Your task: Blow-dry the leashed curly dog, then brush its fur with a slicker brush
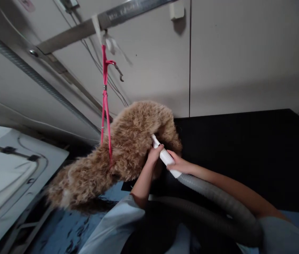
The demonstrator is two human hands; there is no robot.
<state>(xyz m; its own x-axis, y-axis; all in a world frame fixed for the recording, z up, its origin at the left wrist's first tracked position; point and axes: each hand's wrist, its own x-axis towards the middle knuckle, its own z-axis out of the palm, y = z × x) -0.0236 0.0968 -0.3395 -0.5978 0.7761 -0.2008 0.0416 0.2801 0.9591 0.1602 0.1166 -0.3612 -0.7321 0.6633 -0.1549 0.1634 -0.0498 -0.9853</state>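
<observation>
The right hand [179, 164] wraps its fingers around the white nozzle [164, 156], aiming air into the dog [128, 148]. The left hand [154, 154] presses curled fingers against the fur, steadying it.

You are in a pet grooming salon: a fluffy dog [128, 141] stands tethered by a pink leash [105, 106] to an overhead arm [91, 26], dryer hose [218, 197] present.

Dog on the table, nozzle at its head

The dog [117, 151] stands on the table [59, 229] below the bar [85, 28], the leash [105, 106] hanging between them; right of it, the nozzle [163, 155] meets its head, the hose [218, 201] trailing toward the near right corner.
</observation>
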